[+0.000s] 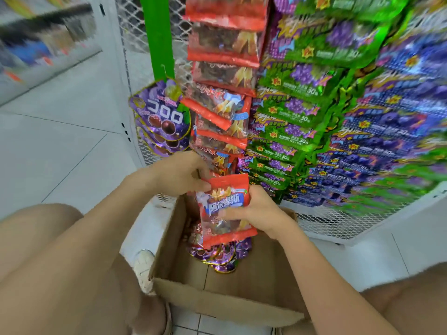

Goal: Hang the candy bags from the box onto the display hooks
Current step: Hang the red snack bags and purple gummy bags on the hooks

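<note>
Left hand (180, 176) and right hand (260, 213) grip one red candy bag (219, 198) (above the box (217, 302)).

The red bag (229, 235) has a blue and white label (223, 204). The box (217, 298) is brown. The purple bags (217, 256) shine.
</note>
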Demonstrator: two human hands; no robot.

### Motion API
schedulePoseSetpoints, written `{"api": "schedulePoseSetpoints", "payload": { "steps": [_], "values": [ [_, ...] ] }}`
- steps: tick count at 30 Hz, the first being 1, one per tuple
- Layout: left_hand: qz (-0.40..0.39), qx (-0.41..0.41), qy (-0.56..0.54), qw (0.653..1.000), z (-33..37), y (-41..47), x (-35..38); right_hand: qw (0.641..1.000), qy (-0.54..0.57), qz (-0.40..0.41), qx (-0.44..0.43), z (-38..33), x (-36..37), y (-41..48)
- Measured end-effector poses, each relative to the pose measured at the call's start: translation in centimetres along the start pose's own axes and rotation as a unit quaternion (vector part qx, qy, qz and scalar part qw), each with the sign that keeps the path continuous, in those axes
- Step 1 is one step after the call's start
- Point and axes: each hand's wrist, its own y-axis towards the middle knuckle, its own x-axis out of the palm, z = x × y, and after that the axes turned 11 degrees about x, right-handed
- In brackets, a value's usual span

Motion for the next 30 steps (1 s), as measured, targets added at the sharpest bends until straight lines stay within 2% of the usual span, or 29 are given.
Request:
{"api": "schedulePoseSetpoints", "payload": {
  "steps": [3, 5, 10, 13, 17, 20, 24, 28, 30],
  "values": [
    [0.109, 0.026, -0.184, 0.977, 2.1, -2.5, -2.1, 0.998, 0.026, 0.045, -0.028, -2.2, -0.1, -1.9],
    [0.169, 0.044, -0.236, 0.956, 3.1, -3.4, -2.6, 0.994, 0.054, 0.084, -0.049, -3.8, -0.4, -3.1],
    [0.301, 0.077, -0.261, 0.914, 5.1, -4.4, -4.0, 0.977, 0.053, 0.123, -0.166, -9.1, -1.5, -6.6],
    [0.368, 0.130, -0.204, 0.898, 6.6, -4.5, -5.8, 0.955, 0.011, 0.186, -0.229, -13.3, -2.2, -8.2],
    [0.439, 0.168, -0.153, 0.869, 9.7, -4.1, -10.6, 0.896, -0.103, 0.296, -0.315, -19.4, -4.1, -9.3],
    [0.454, 0.181, -0.138, 0.861, 12.5, -3.1, -14.8, 0.852, -0.131, 0.363, -0.353, -24.0, -6.0, -9.7],
    [0.522, 0.172, -0.148, 0.822, 16.4, -0.5, -20.7, 0.798, -0.151, 0.433, -0.391, -29.5, -8.1, -10.8],
    [0.524, 0.121, -0.194, 0.821, 19.2, 2.6, -25.7, 0.729, -0.215, 0.510, -0.403, -34.0, -9.3, -11.2],
    [0.530, 0.111, -0.221, 0.811, 19.8, 3.5, -26.9, 0.706, -0.244, 0.526, -0.406, -35.8, -9.8, -11.0]
  ]
}}
